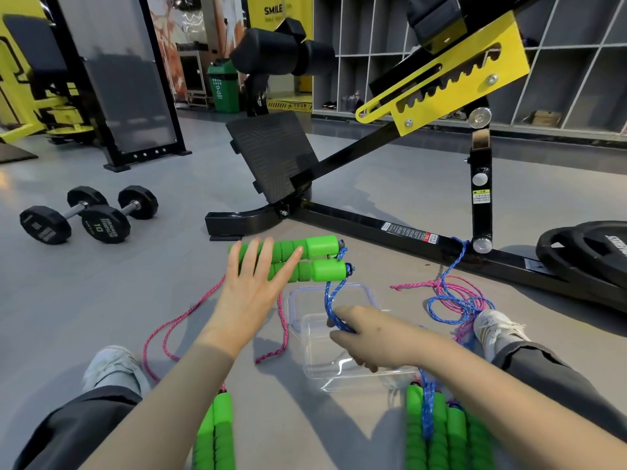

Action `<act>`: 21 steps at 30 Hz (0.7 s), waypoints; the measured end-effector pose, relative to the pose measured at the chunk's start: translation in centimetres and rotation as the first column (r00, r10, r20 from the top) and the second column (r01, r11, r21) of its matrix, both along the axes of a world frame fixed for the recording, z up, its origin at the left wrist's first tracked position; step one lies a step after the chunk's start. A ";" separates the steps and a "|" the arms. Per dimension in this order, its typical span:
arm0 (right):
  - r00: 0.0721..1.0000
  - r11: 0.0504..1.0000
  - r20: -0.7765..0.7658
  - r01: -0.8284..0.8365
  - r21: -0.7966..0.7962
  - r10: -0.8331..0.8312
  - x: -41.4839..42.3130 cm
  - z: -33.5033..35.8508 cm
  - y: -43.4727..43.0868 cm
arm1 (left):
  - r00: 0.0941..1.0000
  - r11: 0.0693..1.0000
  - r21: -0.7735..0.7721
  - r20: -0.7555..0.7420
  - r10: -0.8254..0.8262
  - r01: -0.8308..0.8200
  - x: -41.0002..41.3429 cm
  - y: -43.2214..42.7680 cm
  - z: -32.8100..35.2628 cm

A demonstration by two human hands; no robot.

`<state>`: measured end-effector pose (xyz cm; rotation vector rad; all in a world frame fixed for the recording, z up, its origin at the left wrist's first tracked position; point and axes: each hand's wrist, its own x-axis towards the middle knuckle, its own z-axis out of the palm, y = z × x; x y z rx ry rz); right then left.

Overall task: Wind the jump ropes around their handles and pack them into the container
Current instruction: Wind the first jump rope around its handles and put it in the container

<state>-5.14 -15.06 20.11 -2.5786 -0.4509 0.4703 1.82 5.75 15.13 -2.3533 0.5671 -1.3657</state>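
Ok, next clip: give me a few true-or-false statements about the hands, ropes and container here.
1. The left hand lies with straight fingers across two green handles. True.
2. The right hand grips a pink rope. False: it grips the blue rope.
3. The container is clear plastic. True.
4. The dumbbells lie inside the container. False: they lie on the floor, off to the left.
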 end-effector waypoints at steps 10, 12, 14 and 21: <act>0.973 0.980 0.136 -0.195 0.043 0.188 0.0 6.8 -3.8 | 0.999 0.999 -0.003 0.003 -0.032 0.032 -0.7 -0.7 0.7; 0.950 0.965 0.258 -0.215 0.147 0.173 0.5 7.3 -4.3 | 0.997 0.997 0.018 0.023 -0.073 0.072 -0.8 -0.8 0.7; 0.934 0.947 0.336 -0.209 0.244 0.120 0.8 7.5 -4.6 | 0.990 0.989 0.058 0.034 -0.139 0.137 -1.0 -1.0 0.8; 0.947 0.766 0.310 -0.141 0.627 -0.080 1.8 7.2 -5.7 | 0.906 0.909 0.126 0.100 -0.411 0.398 -2.2 -2.2 1.6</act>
